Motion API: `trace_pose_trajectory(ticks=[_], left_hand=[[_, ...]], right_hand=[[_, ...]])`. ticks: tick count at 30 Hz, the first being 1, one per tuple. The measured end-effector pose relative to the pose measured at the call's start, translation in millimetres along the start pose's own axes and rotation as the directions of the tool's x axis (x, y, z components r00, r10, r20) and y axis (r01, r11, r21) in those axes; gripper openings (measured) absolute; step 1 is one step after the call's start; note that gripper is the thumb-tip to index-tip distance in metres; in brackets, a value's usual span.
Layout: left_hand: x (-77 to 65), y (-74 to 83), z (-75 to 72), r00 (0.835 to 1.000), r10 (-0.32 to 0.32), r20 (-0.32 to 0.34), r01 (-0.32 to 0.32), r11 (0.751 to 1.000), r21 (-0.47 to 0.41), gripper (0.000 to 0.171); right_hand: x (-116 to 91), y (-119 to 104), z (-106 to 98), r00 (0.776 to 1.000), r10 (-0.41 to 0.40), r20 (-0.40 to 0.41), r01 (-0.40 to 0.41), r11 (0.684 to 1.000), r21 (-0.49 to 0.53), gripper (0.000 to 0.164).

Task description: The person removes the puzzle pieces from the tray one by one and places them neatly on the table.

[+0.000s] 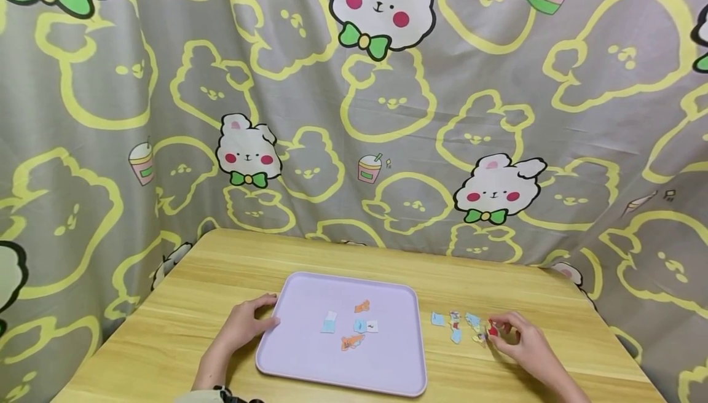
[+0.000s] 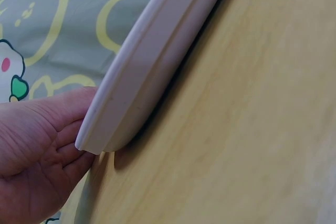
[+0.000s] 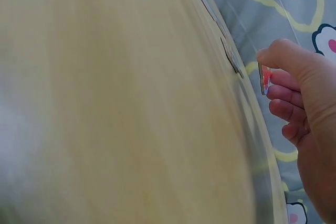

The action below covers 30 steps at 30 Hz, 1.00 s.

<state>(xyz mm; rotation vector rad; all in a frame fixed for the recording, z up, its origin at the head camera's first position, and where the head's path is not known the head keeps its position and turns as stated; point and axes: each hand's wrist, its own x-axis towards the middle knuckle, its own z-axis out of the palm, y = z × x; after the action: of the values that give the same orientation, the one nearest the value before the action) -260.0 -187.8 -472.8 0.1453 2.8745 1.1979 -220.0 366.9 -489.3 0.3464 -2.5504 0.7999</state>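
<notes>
My left hand (image 1: 243, 324) rests at the left side of a lilac tray (image 1: 310, 372), thumb against its rim and fingers beside the edge. The left wrist view shows that hand (image 2: 47, 145) at the tray's corner (image 2: 142, 72). Between thumb and fingertips, my right hand (image 1: 520, 343) pinches a small red-marked jigsaw piece (image 3: 264, 80), just right of a loose cluster of puzzle pieces. That cluster includes a light blue piece (image 1: 437, 319) and a blue piece (image 1: 456, 336). Lying on the tray are orange pieces (image 1: 352, 343) and a white-and-blue piece (image 1: 329, 323).
The wooden table (image 1: 232, 255) carries the tray and the loose pieces. A grey curtain (image 1: 310, 206) with yellow outlines and bunny prints hangs behind it and along both sides.
</notes>
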Motion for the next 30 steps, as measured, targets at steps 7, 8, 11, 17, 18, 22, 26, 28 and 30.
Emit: trace_pose_trajectory(ticks=[7, 8, 11, 17, 18, 22, 26, 28, 30], left_hand=[[1.0, -0.1, -0.7, 1.0, 0.003, 0.007, -0.002, 1.0, -0.003, 0.045], [1.1, -0.3, -0.6, 1.0, 0.003, 0.006, -0.003, 1.0, -0.002, 0.045], [1.1, -0.6, -0.7, 1.0, 0.006, 0.006, -0.006, 1.0, 0.003, 0.044], [0.6, -0.1, -0.8, 1.0, 0.004, 0.009, -0.004, 1.0, 0.002, 0.044], [0.4, -0.1, -0.8, 1.0, 0.004, 0.009, -0.004, 1.0, 0.0, 0.044], [-0.7, 0.5, -1.1, 1.0, 0.004, 0.007, -0.004, 1.0, -0.002, 0.044], [-1.1, 1.5, -1.6, 1.0, 0.001, 0.006, -0.001, 1.0, -0.006, 0.044], [-0.9, 1.8, -1.9, 1.0, 0.0, 0.006, 0.0, 1.0, -0.007, 0.044], [-0.6, 2.0, -2.3, 1.0, -0.001, 0.008, 0.001, 1.0, -0.01, 0.044]], right_hand=[[-2, 6, -4, 1.0, 0.014, -0.001, -0.014, 0.999, -0.04, 0.03], [-2, 7, -4, 1.0, 0.017, 0.001, -0.017, 0.999, -0.044, 0.03], [-1, 9, -5, 1.0, 0.018, 0.006, -0.018, 0.999, -0.05, 0.03], [1, 11, -5, 1.0, -0.003, 0.03, 0.005, 0.999, -0.054, 0.031], [2, 11, -5, 0.999, -0.008, 0.041, 0.01, 0.998, -0.056, 0.031], [5, 11, -5, 0.996, -0.018, 0.088, 0.024, 0.998, -0.066, 0.03], [7, 12, -7, 0.993, -0.036, 0.116, 0.047, 0.995, -0.088, 0.03], [8, 12, -8, 0.99, -0.042, 0.134, 0.055, 0.994, -0.094, 0.03], [9, 12, -9, 0.987, -0.044, 0.156, 0.059, 0.994, -0.095, 0.029]])
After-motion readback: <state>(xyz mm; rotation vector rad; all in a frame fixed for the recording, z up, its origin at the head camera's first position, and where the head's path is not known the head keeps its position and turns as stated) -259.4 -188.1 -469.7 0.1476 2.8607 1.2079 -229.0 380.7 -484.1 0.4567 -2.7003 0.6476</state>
